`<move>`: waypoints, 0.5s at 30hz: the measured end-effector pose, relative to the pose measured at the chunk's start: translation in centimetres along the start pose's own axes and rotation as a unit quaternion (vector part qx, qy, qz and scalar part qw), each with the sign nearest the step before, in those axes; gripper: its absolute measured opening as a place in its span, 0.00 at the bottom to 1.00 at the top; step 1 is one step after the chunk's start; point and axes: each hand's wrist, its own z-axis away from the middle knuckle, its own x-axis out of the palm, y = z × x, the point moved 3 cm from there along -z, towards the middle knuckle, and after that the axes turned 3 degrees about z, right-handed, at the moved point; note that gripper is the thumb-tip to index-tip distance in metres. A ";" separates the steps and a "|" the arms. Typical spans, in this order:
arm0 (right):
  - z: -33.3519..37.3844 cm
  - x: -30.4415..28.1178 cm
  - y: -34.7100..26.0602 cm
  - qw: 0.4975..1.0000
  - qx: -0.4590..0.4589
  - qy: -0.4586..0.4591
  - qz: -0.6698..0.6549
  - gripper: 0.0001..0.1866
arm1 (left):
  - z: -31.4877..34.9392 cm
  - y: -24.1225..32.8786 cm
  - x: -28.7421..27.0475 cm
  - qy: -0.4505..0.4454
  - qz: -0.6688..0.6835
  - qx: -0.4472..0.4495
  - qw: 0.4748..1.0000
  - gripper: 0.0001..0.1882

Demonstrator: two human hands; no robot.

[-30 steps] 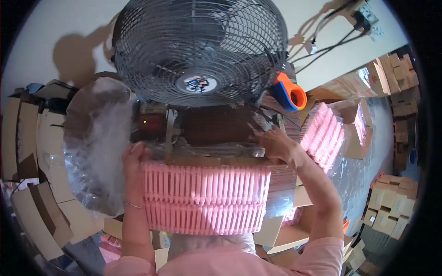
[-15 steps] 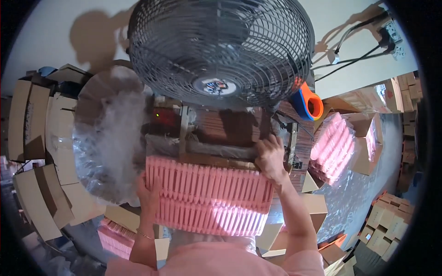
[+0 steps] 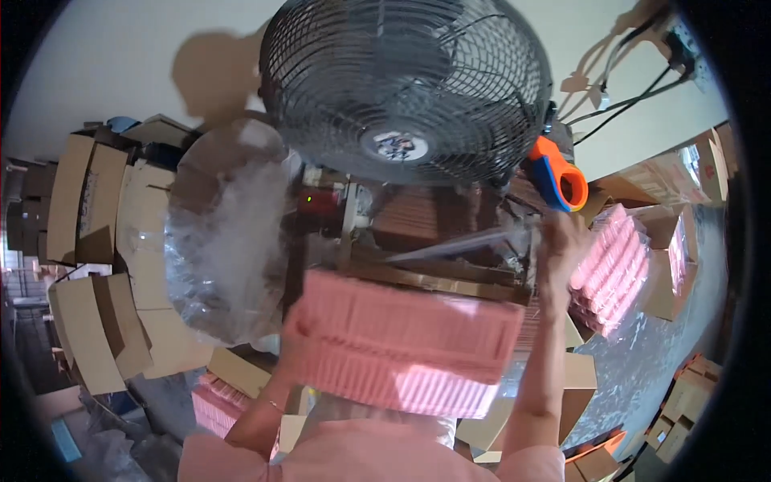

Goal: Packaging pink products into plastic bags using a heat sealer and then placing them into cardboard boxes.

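Observation:
A wide block of ribbed pink pieces (image 3: 405,337), packed side by side in two rows, is close in front of me and slightly blurred. My left hand (image 3: 299,333) grips its left end, fingers wrapped round the edge. My right hand (image 3: 564,245) is raised beyond the block's far right corner, closed and smeared by motion. A strip of clear plastic film (image 3: 458,245) slants up toward that hand, seemingly held in its fingers. Behind the block lies a wooden-edged frame (image 3: 450,283) on the bench.
A large black fan (image 3: 401,96) looms over the bench. A blue-and-orange tape dispenser (image 3: 562,181) is at its right. Clear plastic (image 3: 217,265) bulges on the left beside cardboard boxes (image 3: 96,321). Wrapped pink bundles (image 3: 610,269) and an open box (image 3: 666,257) stand at right.
My right hand has moved up and right from the frame, with the film strip lifting toward it. The pink block has tilted and shifted right in the view with my left hand.

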 end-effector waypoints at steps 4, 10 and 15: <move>5.7 -3.9 10.0 0.945 0.313 0.064 -0.065 0.04 | 2.6 2.3 7.2 -0.124 0.037 0.072 0.989 0.33; 6.3 -2.7 -13.4 0.873 0.138 -0.158 -0.441 0.04 | 2.1 8.5 4.7 -0.027 -0.063 0.227 0.972 0.37; 6.6 -2.7 -18.5 0.841 -0.082 -0.316 -0.433 0.21 | -1.8 7.0 0.4 -0.398 0.006 0.025 0.917 0.13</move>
